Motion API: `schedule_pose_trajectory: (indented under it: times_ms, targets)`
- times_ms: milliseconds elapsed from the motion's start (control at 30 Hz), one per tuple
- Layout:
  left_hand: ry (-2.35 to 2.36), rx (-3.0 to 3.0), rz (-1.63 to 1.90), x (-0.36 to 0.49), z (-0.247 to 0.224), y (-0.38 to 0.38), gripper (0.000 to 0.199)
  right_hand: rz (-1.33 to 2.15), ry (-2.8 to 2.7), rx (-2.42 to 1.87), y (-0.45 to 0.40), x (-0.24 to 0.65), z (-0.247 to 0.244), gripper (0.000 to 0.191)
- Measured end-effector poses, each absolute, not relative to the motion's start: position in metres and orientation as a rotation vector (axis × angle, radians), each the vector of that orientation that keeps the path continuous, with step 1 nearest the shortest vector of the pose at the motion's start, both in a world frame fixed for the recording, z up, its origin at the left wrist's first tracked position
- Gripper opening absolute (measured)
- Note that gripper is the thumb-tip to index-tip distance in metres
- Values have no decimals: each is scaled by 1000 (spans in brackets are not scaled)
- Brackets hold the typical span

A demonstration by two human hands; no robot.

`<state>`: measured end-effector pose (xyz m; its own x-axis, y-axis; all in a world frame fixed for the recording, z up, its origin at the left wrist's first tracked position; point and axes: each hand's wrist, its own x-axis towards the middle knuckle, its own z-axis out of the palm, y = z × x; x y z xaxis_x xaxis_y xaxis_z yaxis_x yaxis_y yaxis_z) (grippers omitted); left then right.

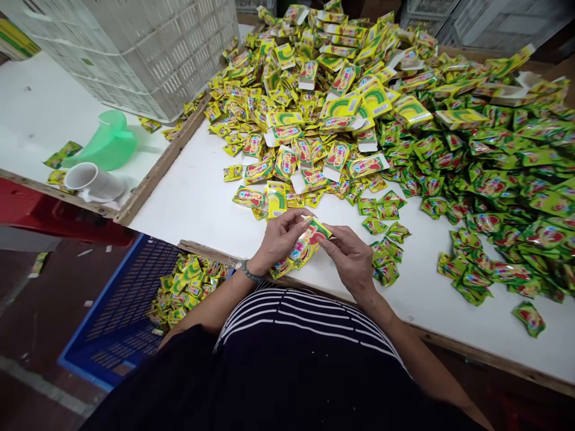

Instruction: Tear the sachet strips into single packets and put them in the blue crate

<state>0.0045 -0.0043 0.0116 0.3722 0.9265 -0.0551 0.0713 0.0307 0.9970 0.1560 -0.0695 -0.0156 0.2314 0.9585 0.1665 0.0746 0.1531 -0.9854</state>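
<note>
Near the table's front edge, both hands hold a small printed candy box (pixel 308 244), yellow with green, red and coloured lettering. My left hand (pixel 284 234) grips its left side, thumb on top. My right hand (pixel 348 254) pinches the box's upper right end between thumb and fingers. A bit of yellow packaging shows under the left hand; whether it is part of the same box I cannot tell. Just beyond the hands lie several yellow boxes (pixel 276 199), some with white flaps open. Small green candy packets (pixel 386 257) lie right of my right hand.
A large heap of yellow packets and boxes (pixel 309 90) covers the table's back, with green packets (pixel 503 179) on the right. A white crate (pixel 148 60), green scoop (pixel 105 143) and white mug (pixel 94 181) stand left, behind a wooden strip (pixel 164 158). Below, a blue basket (pixel 112 311) holds filled boxes.
</note>
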Motion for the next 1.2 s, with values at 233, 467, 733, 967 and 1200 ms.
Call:
schedule_pose_trajectory:
  times_ms: [233, 467, 733, 967, 1200]
  targets:
    - [1046, 1544, 756, -9, 18, -1, 32, 964, -1200, -1190, -65, 152, -24, 20]
    - [1268, 2330, -214, -30, 34, -15, 82, 1200, -1189, -1433, -75, 151, -57, 31]
    - [1256, 2569, -647, 3, 17, -22, 83, 1036, -1238, -1546, -70, 154, -73, 46]
    - [1445, 2525, -458, -66, 66, -9, 85, 936, -1213, -1601, -80, 171, -72, 40]
    - [2032, 2378, -789, -168, 127, -8, 83, 846, -1245, -1691, -79, 193, -74, 41]
